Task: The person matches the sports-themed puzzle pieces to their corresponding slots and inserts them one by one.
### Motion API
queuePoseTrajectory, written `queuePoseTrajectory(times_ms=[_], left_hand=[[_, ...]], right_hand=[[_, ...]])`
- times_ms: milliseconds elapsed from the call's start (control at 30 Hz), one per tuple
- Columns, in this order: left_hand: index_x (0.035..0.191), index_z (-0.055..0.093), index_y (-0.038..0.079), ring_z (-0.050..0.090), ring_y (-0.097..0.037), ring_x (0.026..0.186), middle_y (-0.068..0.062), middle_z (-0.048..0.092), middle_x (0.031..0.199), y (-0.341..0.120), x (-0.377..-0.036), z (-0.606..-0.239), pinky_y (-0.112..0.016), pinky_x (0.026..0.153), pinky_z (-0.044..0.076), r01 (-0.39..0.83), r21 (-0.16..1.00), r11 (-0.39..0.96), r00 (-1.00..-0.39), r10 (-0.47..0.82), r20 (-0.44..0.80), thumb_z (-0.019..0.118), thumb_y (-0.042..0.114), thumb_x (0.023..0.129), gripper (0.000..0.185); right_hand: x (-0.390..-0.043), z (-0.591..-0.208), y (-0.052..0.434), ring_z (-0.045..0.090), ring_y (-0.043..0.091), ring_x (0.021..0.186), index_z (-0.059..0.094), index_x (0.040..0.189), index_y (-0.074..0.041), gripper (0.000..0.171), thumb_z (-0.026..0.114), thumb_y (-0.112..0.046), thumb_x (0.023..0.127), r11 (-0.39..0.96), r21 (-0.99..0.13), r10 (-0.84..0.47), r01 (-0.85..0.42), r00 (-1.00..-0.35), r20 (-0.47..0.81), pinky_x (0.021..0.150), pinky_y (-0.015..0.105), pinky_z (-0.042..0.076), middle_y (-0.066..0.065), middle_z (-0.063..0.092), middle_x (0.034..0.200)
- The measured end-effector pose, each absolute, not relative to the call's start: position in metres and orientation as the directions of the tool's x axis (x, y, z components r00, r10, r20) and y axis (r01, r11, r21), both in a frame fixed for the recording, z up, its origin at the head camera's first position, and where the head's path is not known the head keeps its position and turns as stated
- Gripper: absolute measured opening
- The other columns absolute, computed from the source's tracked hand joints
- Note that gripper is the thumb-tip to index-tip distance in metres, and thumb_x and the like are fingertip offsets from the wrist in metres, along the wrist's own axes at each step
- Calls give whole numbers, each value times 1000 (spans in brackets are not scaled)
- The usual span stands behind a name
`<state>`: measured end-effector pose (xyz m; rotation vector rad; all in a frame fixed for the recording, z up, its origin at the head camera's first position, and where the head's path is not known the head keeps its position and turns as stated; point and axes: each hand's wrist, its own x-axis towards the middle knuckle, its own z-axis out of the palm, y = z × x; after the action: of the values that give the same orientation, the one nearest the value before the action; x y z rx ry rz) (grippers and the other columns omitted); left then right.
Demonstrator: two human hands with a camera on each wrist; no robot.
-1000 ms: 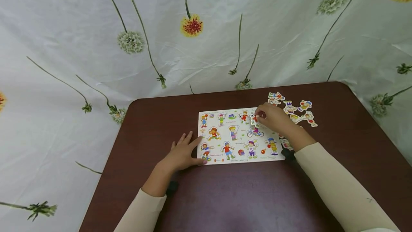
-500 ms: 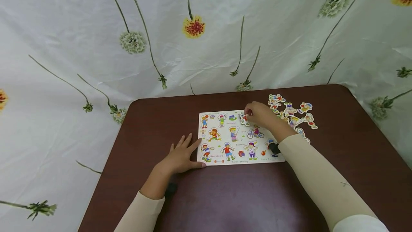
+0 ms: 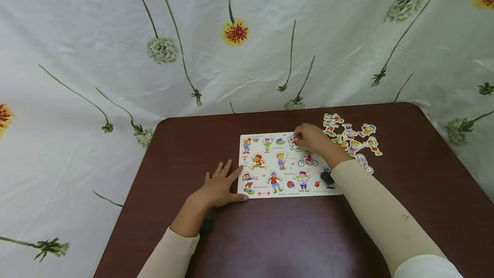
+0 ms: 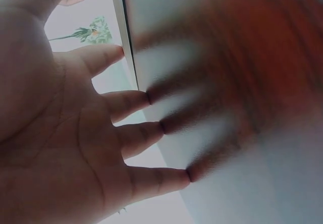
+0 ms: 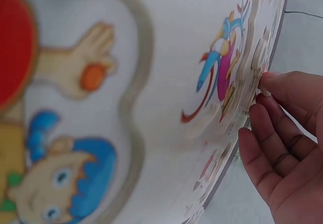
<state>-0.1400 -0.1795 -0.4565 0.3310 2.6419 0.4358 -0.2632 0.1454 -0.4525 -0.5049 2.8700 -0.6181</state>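
Observation:
A white puzzle board printed with children playing sports lies on the table. My left hand rests at its left edge, fingers spread, thumb at the near corner. In the left wrist view those fingers are straight, their tips on the dark tabletop. Over the board's far edge my right hand pinches a soccer-player puzzle piece between thumb and fingertips. The right wrist view shows the thumb and index fingertip together at the board; the fingers partly cover the piece.
Several loose cut-out puzzle pieces lie in a cluster right of the board, partly behind the right forearm. The brown table ends at a flowered cloth behind. A black wrist device hangs over the board's right side.
My right hand has moved left with the soccer-player puzzle piece and lowered it onto the board's upper area, then stayed nearly still. The left hand has kept its place at the board's edge.

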Motion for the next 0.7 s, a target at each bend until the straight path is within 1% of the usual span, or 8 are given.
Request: queuePoseTrajectory(times_ms=[267, 433, 700], left_hand=[[162, 26, 29, 3, -42, 158, -15, 7, 172, -179, -140, -457, -77, 116, 8, 166, 359, 918, -875, 305, -375, 73, 60, 85, 96], [162, 25, 30, 3, -41, 158, -14, 7, 172, -180, -139, -457, -77, 117, 8, 165, 356, 920, -876, 303, -376, 73, 60, 85, 96], [162, 25, 30, 3, -41, 158, -14, 7, 172, -179, -140, -456, -76, 117, 8, 163, 359, 919, -878, 302, -372, 73, 61, 84, 96]], right_hand=[[-263, -448, 137, 59, 22, 86, 70, 104, -7, 10, 63, -13, 100, 869, -376, -387, -323, -916, -106, 79, 38, 51, 9, 64, 105], [-263, -448, 136, 59, 21, 87, 70, 105, -7, 11, 63, -14, 100, 868, -378, -390, -324, -914, -112, 79, 38, 50, 9, 64, 105], [-265, -447, 136, 58, 21, 83, 68, 105, -5, 11, 60, -11, 100, 874, -364, -394, -323, -908, -140, 75, 36, 49, 10, 62, 104]])
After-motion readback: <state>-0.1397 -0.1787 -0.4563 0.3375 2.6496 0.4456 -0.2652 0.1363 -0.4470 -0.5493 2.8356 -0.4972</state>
